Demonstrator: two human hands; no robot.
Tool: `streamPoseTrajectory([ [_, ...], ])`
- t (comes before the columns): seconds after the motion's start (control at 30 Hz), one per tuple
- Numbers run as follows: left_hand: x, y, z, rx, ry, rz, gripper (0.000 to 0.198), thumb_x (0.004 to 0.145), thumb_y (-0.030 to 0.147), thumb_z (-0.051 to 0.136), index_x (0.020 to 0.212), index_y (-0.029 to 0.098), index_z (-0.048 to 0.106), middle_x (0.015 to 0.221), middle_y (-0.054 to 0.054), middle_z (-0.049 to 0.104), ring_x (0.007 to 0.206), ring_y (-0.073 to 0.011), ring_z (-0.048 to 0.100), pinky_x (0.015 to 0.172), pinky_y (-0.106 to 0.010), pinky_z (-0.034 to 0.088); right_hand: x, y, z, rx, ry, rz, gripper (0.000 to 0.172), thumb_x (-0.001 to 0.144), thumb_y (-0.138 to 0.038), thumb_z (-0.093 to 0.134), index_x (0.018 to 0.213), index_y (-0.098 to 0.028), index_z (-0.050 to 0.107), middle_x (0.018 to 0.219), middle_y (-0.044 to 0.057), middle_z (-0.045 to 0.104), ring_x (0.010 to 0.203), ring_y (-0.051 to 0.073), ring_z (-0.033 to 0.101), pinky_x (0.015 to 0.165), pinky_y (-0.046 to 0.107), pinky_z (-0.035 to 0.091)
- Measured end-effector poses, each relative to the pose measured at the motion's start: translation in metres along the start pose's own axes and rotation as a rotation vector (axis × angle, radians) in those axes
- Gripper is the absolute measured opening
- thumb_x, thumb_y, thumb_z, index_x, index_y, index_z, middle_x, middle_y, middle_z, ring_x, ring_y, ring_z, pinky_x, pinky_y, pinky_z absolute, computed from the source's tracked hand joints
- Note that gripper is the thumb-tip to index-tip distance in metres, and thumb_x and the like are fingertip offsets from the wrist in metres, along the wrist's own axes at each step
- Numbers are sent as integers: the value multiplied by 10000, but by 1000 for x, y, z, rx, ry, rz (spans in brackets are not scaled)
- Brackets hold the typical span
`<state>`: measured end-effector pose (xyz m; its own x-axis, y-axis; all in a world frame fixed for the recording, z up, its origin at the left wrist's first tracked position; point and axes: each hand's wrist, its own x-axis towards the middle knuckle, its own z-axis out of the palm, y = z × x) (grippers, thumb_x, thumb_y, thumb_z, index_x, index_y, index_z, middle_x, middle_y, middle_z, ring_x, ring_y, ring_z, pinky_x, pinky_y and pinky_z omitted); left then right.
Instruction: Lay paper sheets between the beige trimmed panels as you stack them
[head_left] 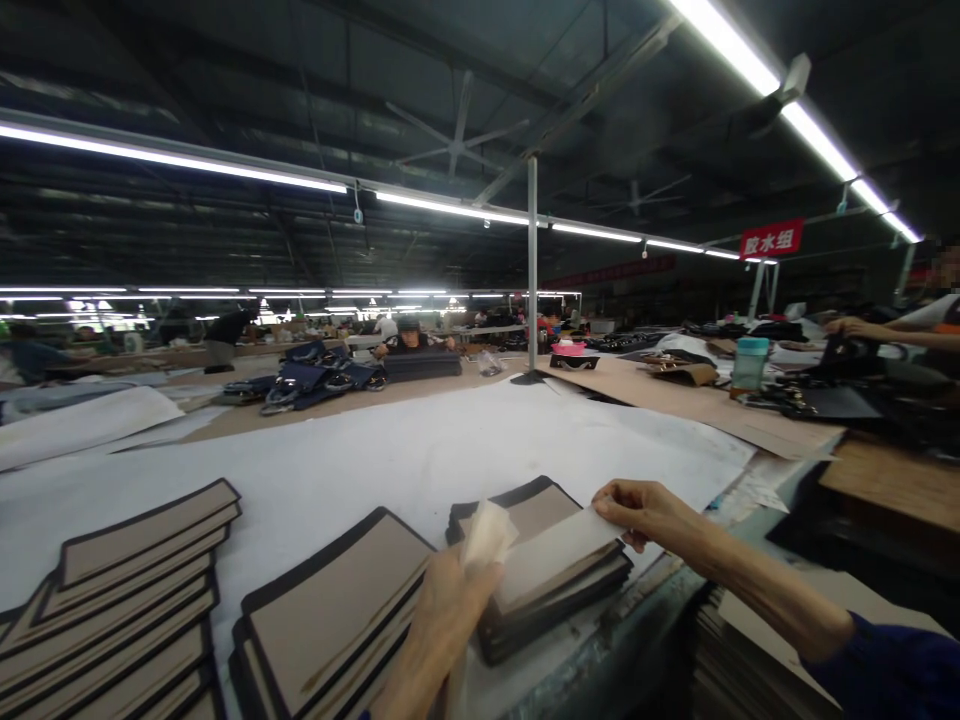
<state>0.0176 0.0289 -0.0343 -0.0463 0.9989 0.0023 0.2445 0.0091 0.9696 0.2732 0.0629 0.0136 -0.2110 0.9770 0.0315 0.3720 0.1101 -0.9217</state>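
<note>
My left hand (446, 610) is closed round a bunched piece of whitish, papery material (489, 535). My right hand (634, 512) pinches the far end of a pale translucent strip (559, 550). That strip stretches between my hands, over a stack of grey-brown panels with black edges (544, 510). Whether strip and bunched piece are joined, I cannot tell. Close to my left forearm lies a second stack of such panels (337, 610), with brownish streaks along its exposed edges.
More black-edged panels (142, 535) lie fanned at the left. White sheeting (360, 455) covers the table. Dark blue strapped pieces (307, 375) lie farther back near a metal post (532, 270). A jar with a turquoise lid (750, 365) and a co-worker's arm (870, 330) are at the right.
</note>
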Motion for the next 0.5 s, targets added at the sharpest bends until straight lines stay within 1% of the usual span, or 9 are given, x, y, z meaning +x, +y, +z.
streamPoseTrajectory([
  [0.1, -4, 7, -3, 185, -4, 27, 136, 677, 253, 550, 571, 178, 509, 457, 54, 412, 419, -89, 377, 422, -218, 287, 2, 10, 1, -35, 7, -2, 440, 641, -568, 628, 754, -148, 569, 537, -53, 447, 472, 85, 416, 428, 216, 330],
  [0.23, -9, 14, -6, 276, 3, 43, 92, 662, 227, 531, 598, 162, 535, 526, 31, 452, 517, -113, 423, 504, -228, 320, 6, 20, 2, -97, 3, -18, 412, 662, -544, 613, 777, -150, 581, 504, -56, 439, 439, 84, 398, 399, 214, 272],
  [0.37, -12, 17, -6, 333, -47, 59, 86, 655, 224, 508, 585, 176, 497, 545, 29, 451, 540, -120, 424, 517, -226, 317, 5, 22, 3, -119, 1, -58, 359, 697, -495, 602, 770, -144, 583, 537, -41, 459, 465, 83, 392, 419, 218, 272],
  [0.5, -13, 16, -4, 407, 7, 71, 83, 643, 180, 492, 563, 189, 471, 521, 40, 429, 517, -112, 396, 498, -223, 282, 2, 22, 5, -131, 5, -96, 306, 720, -441, 588, 761, -138, 586, 534, -43, 449, 485, 91, 386, 461, 234, 300],
])
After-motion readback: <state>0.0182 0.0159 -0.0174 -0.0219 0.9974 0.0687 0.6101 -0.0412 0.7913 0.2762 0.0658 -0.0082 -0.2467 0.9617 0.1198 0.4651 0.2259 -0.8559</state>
